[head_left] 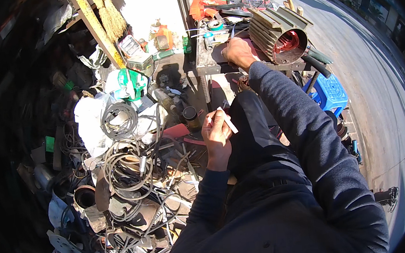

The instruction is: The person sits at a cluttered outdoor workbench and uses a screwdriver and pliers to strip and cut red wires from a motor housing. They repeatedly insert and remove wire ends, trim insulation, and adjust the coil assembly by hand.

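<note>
My left hand is closed over my lap, pinching a short, flat, pale strip between thumb and fingers. The strip tilts down to the right; its material is unclear. My right hand reaches to the near edge of the workbench, its fingers curled down out of sight. What it grips there, if anything, is hidden; a thin bluish tip shows just beyond it. Right of that hand lies a finned grey motor housing on its side, with red coil windings in its open end.
Coiled cables and scrap fill the floor on the left. A dark jar stands near my left hand. Tape rolls and orange cloth lie on the bench. A blue stool stands at right, beside the road.
</note>
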